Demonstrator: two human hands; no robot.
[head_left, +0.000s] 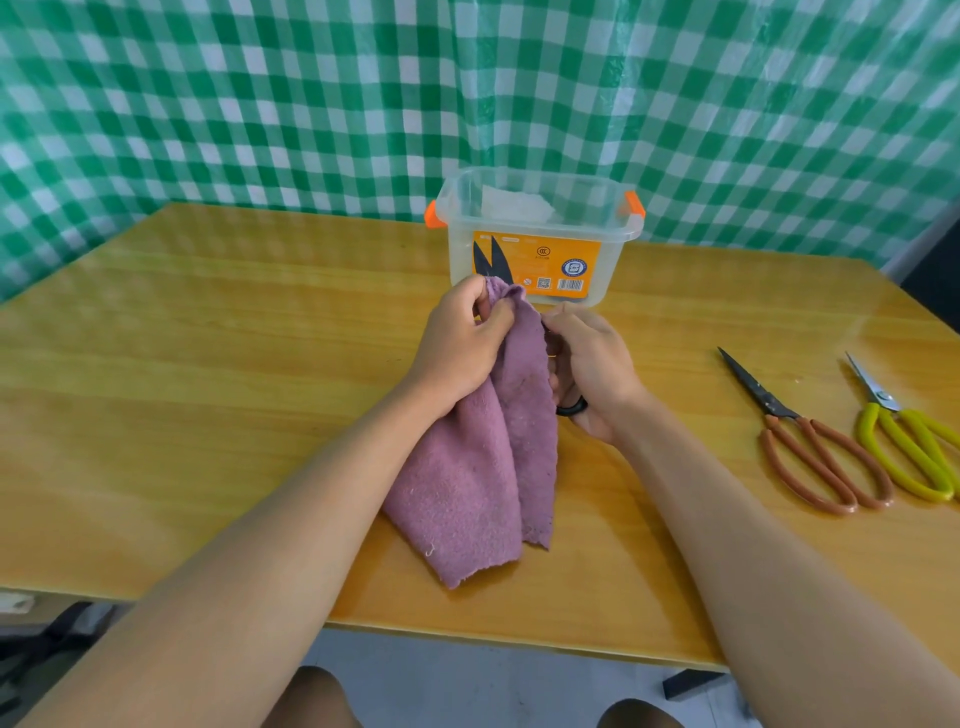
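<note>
A purple cloth (470, 483) hangs from the middle of the wooden table (208, 322), and its lower end lies on the tabletop. My left hand (462, 343) pinches the cloth's bunched top edge. My right hand (592, 364) is just right of the cloth, fingers curled round the black handle loop of a pair of black scissors (571, 408). Two dark blade tips (488, 260) stick up in a V above the cloth, in front of the box's label. The cloth and my hands hide the middle of the scissors.
A clear plastic box (613, 228) with orange clips and an orange label stands behind my hands, something white inside it. Orange-handled scissors (810, 447) and yellow-handled scissors (904, 447) lie at the right. A green checked curtain hangs behind the table.
</note>
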